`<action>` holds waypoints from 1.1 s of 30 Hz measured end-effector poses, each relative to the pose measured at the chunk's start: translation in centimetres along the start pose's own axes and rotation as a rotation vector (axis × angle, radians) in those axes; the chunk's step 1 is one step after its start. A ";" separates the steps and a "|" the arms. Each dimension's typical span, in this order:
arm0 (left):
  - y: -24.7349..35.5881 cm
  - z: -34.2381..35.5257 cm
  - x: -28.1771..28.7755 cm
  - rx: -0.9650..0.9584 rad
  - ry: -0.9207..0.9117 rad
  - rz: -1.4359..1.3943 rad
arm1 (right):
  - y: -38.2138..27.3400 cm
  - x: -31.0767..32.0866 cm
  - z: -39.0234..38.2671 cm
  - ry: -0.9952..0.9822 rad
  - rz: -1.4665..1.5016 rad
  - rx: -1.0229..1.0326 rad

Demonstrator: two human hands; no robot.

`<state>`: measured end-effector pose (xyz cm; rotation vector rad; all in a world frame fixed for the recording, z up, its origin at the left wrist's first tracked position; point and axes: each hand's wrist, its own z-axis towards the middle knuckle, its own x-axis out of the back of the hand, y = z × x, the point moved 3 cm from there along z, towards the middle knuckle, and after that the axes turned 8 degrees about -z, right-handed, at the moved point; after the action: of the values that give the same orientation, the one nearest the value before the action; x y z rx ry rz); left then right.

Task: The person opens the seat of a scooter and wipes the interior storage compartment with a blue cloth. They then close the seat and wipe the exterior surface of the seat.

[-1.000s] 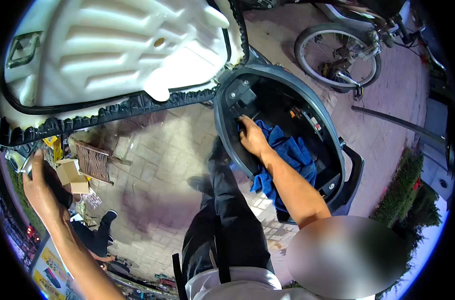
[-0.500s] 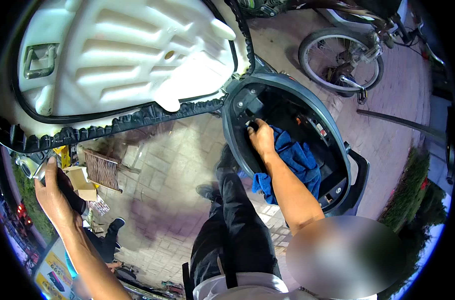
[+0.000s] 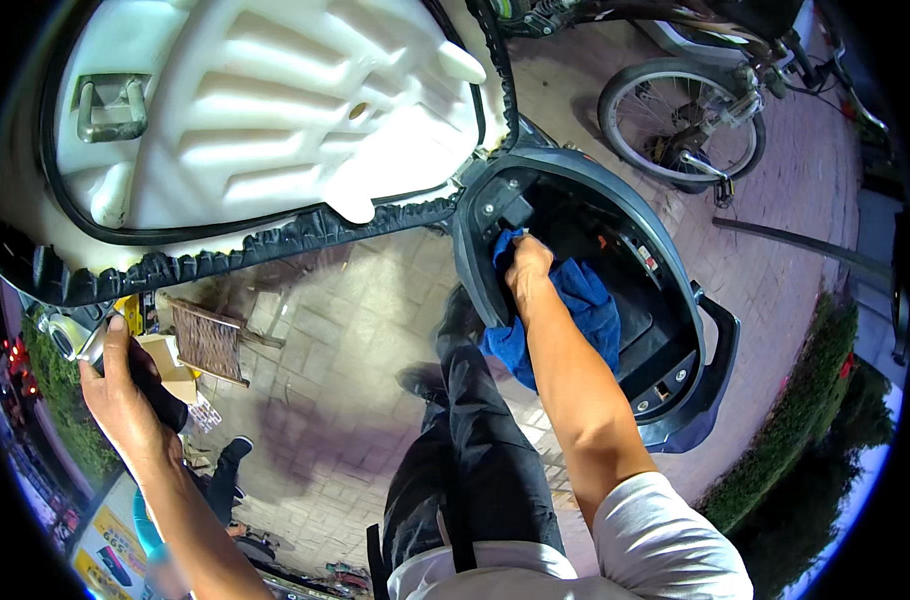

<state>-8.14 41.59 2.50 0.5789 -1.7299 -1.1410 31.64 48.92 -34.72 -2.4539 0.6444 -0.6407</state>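
My right hand is inside the black under-seat storage compartment of a scooter, its fingers closed on a blue cloth. One end of the cloth shows above the fingers; the rest bunches beneath my forearm and hangs over the near rim. At far left, my left hand is closed around a dark handlebar grip, its fingers close to a silvery lever-like part. The raised seat shows its white ribbed underside above both hands.
A bicycle wheel stands at the upper right. Beyond the handlebar are a brown folding stool and an open cardboard box. Another person's leg shows at lower left. Hedges line the right side of the paved ground.
My right hand now grips the blue cloth, and a part of it has risen to the compartment's far-left wall. The left hand stays by the handlebar.
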 end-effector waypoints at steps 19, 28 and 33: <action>-0.1 0.0 0.3 0.013 -0.023 -0.030 | -0.7 0.6 -2.7 -0.481 0.339 -0.182; 0.0 -0.2 -0.3 0.018 -0.016 -0.022 | -1.4 1.0 -3.3 -0.630 -0.330 0.266; 0.0 -0.1 0.1 0.031 -0.018 -0.009 | -1.3 1.1 -4.4 -0.614 -1.096 0.574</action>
<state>-8.11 41.46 2.56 0.5976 -1.7642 -1.1306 30.46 47.75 -30.30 -2.0784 -1.0448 -0.3052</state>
